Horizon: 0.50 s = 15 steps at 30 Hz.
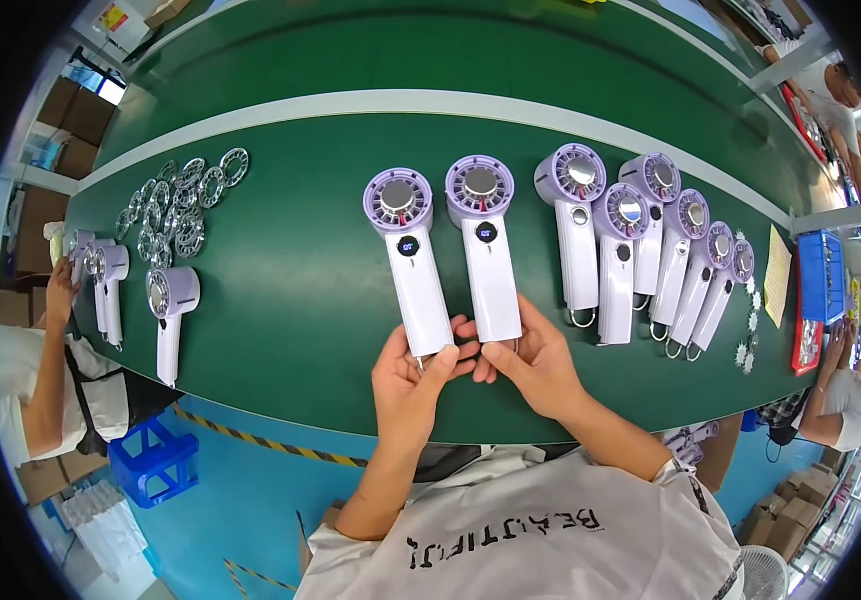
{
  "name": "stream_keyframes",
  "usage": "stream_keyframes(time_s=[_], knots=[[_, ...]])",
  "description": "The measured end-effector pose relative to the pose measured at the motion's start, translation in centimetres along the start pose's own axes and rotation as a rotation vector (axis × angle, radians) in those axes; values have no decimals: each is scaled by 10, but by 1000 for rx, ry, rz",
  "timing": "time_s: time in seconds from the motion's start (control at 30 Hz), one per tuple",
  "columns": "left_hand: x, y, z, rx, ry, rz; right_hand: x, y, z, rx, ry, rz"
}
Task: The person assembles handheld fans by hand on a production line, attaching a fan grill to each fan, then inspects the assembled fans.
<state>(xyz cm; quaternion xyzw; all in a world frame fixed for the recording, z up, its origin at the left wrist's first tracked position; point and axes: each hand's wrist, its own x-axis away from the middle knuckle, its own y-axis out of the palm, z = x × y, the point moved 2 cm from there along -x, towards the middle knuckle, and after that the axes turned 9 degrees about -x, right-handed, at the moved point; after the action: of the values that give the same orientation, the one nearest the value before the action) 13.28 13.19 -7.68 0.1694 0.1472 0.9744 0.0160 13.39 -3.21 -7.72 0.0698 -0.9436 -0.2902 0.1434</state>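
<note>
Left hand (pixel 402 392): fingers (pixel 438 368) pinching the butt end of the left fan (pixel 411 265), thumb over the near end. Right hand (pixel 542 372): same pinch on the right fan (pixel 488 255), thumb near its bottom corner. Other fingertips of both hands nearly meet in the gap between the two handles. Both fans side by side in front of the person, heads pointing away, displays lit. Can't tell if the heads rest on the worktop (pixel 290 300) or hang just above it.

Handling, my read: hard plastic shells, stiff, no give. Fairly light, but the end pinch puts the head far out, so expect it to tip or twist. White handles look smooth, probably slippery with dry fingers. Better hold: wrap mid-handle, below the display. Stay off the purple grille and the silver disc: slots and shiny face likely the fragile bits. Metal loop (pixel 420 363) at the left fan's butt is a poor grip, would swing.

Further out: right-hand row of fans (pixel 613 290), silver rings (pixel 190 232) heaped at left, lone fan (pixel 167 335) below them.
</note>
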Motion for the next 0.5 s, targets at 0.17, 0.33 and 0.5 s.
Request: stream_keyframes(time_s=[0.17,0.33,0.5], knots=[[1,3,-4,31,32,-44,1,-2,0,-6,11,-28],[1,2,-7,-9,67,-49,0,-1,1,-12,-4,-30],[-2,-2,-8,23,93,-126,-2,-2,0,-14,39,-42]])
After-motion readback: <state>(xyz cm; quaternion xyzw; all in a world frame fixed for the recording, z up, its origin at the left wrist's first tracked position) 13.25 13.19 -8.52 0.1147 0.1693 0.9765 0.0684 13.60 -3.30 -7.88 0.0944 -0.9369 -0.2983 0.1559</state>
